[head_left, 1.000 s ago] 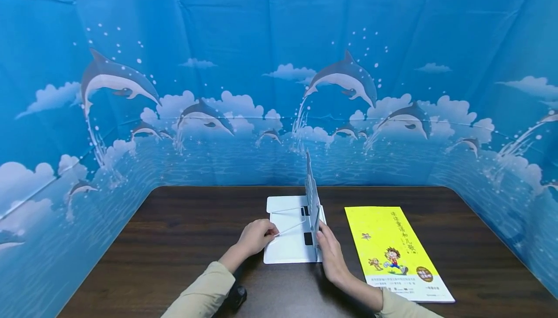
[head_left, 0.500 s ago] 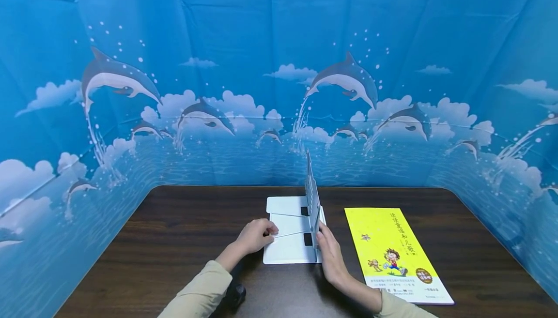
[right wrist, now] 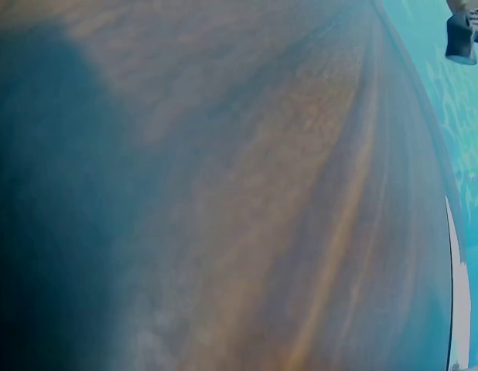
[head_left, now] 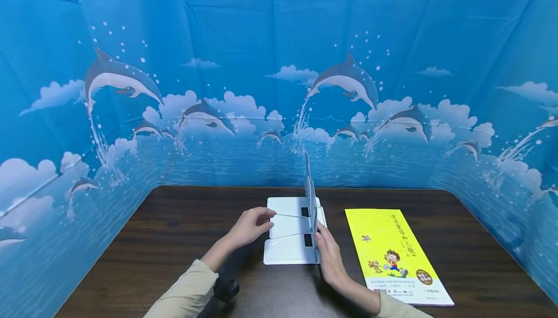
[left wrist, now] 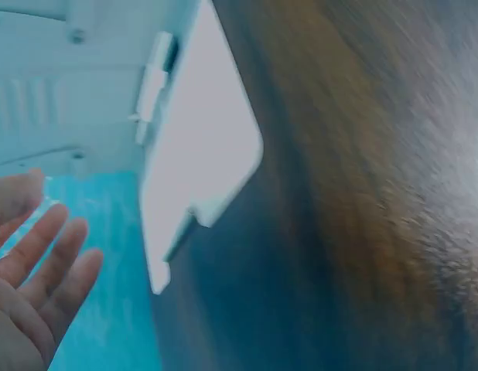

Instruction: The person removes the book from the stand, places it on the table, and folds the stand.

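Note:
A white book stand (head_left: 283, 250) sits mid-table in the head view, its base flat and its grey-white panel (head_left: 311, 199) upright, seen nearly edge-on. Two thin wire arms run left from the panel over the base. At the far wire's left end is my left hand (head_left: 250, 226), thumb and index finger apart, fingertips near or touching the wire. Its fingers look fairly straight in the left wrist view, near the stand's panel (left wrist: 100, 108). My right hand (head_left: 332, 257) holds the stand at the panel's right side; some of its fingers are hidden.
A yellow children's book (head_left: 392, 245) lies flat to the right of the stand. The dark wooden table (head_left: 174, 240) meets a blue dolphin-print curtain (head_left: 244, 66) at the back and sides. A small black device (head_left: 226, 290) is by the left forearm.
My left hand has left the near wire and moved farther back to the far wire's end. The near wire has swung away from me. The right hand stays put.

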The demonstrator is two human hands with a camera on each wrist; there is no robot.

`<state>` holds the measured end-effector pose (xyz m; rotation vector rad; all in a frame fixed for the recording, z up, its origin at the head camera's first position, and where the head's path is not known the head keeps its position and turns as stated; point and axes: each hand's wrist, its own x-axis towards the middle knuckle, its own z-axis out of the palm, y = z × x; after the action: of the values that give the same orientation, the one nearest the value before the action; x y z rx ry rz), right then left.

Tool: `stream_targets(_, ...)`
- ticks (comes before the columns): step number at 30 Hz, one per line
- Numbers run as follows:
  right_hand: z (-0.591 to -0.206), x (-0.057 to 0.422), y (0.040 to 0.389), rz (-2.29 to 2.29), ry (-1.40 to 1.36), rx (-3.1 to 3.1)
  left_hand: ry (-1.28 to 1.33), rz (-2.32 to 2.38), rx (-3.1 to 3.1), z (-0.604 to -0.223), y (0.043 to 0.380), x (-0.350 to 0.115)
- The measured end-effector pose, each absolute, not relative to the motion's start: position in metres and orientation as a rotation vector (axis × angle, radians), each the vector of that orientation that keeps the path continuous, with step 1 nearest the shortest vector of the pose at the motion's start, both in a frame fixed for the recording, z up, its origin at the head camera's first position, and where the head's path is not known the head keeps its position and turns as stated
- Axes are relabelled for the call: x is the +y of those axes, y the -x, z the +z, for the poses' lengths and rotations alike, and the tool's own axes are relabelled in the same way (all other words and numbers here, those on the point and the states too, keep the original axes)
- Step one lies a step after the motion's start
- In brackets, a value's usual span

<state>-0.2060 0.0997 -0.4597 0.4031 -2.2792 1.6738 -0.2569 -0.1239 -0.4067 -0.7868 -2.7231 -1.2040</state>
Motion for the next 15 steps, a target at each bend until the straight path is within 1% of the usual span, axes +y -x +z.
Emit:
stream_targets(9,-0.46,0.097,0.208,1.653,-0.372,-2.304,0.812,-1.555,-2.575,-0.369,0.239,-0.121)
stream_targets(15,-0.459,0.095,0.208,1.63,-0.333,-2.312,0.839,-1.665,-2.534,-0.358,0.227,-0.116)
